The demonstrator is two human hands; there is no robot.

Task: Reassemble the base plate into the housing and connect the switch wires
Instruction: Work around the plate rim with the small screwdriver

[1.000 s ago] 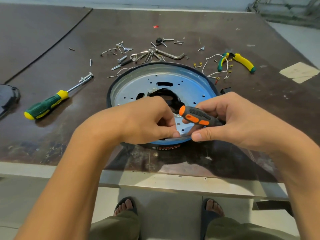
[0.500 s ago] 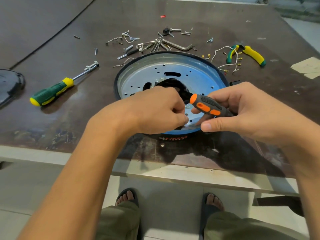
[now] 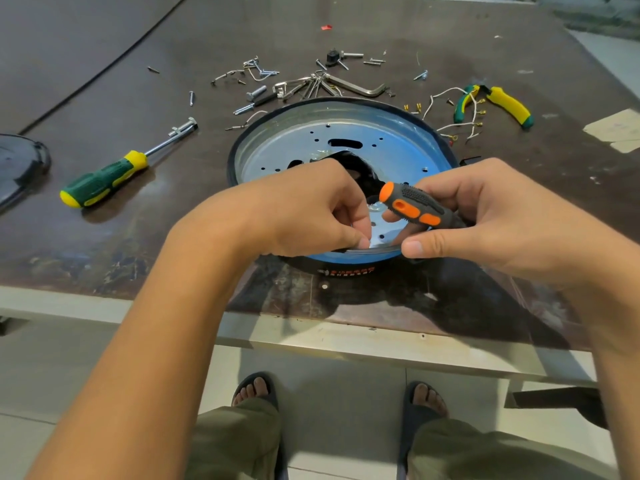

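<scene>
The base plate (image 3: 391,147) lies inside the black housing (image 3: 349,268), close to the near edge of the counter (image 3: 104,244). The right hand (image 3: 502,216) has its grip closed around the handle of the orange screwdriver (image 3: 412,206), which lies across the fingers with its tip hidden. The left hand (image 3: 311,209) is curled tight at the plate's near rim. We cannot tell whether its grip holds a screw or only touches metal.

We judge the main risk to be a small part slipping from that pinch and dropping through the plate's large middle opening or off the near edge to the floor. The plate could also shift in the housing so the holes no longer line up. The white wires (image 3: 450,126) lie loose toward the far right edge, not yet connected.

The counter is dark, worn and glossy. Loose screws (image 3: 256,69), hex keys (image 3: 346,84), pliers (image 3: 509,102) and a green screwdriver (image 3: 104,178) are scattered on it. Below the near edge we see a pale tiled floor and sandalled feet.
</scene>
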